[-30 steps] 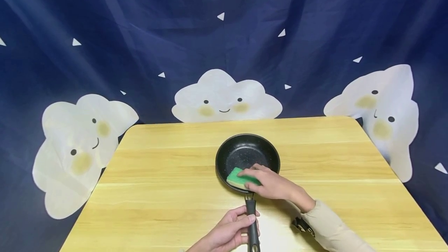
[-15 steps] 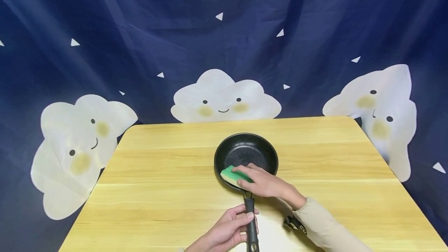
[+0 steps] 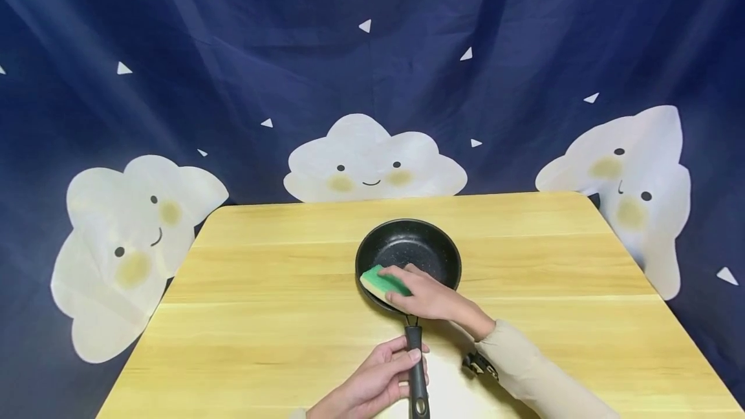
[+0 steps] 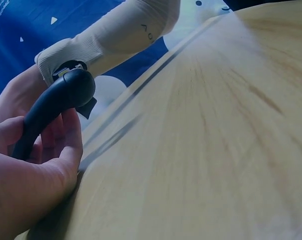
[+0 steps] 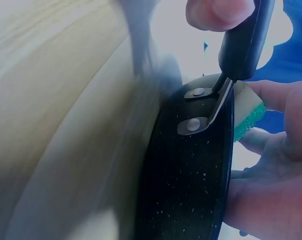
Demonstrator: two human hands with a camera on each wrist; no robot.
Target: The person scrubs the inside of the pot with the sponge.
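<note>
A black frying pan (image 3: pixel 416 252) sits at the middle of the table, its handle pointing toward me. My left hand (image 3: pixel 378 377) grips the black handle (image 3: pixel 416 367), thumb on top and fingers underneath; the left wrist view shows the handle's rounded end (image 4: pixel 80 87) standing out of the grip. In the pan, my right hand (image 3: pixel 427 296) holds a sponge (image 3: pixel 381 282), green on top and pale yellow below, against the left near part of the inside. From the right wrist view, the sponge (image 5: pixel 248 112) shows above the pan's rim, beside the two riveted brackets of the handle.
The pale wooden table (image 3: pixel 262 315) spreads out around the pan. Behind it hangs a dark blue curtain (image 3: pixel 372 50) with white clouds and small triangles. A small black wrist camera (image 3: pixel 480 364) hangs under my right sleeve (image 3: pixel 535 370), low over the table.
My right hand has slid the sponge left and a little away from me along the pan's inside. The left hand keeps its grip on the handle and has hardly moved.
</note>
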